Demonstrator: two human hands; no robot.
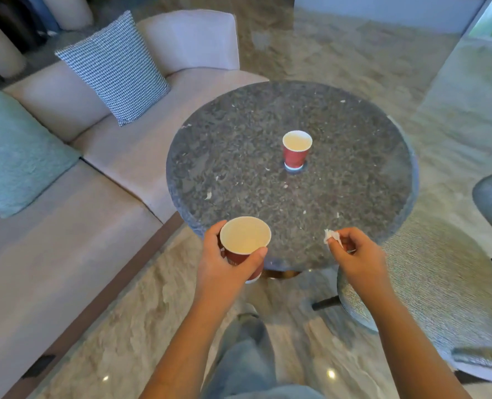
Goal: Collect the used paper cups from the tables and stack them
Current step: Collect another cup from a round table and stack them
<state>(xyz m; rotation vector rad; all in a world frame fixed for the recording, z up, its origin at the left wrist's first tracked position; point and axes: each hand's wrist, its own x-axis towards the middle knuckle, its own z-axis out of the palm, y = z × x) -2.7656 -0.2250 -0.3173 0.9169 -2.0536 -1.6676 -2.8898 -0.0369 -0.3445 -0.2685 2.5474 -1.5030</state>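
Head view: left hand (224,263) gripped a red cup (244,246), right hand (357,254) pinched a paper scrap (332,236); second cup (296,149) stood mid-table (354,182).

On the round table (354,133), near centre: cup (296,152). At its 7 o'clock rim: second cup (244,240) in left hand (224,266); 5 o'clock: tissue (332,236) in right hand (360,254); 9 o'clock: sofa (123,156); 4 o'clock: chair (440,283).

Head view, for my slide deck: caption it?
Left hand holds a red cup, right hand pinches a tissue; a second cup stands on the round table.
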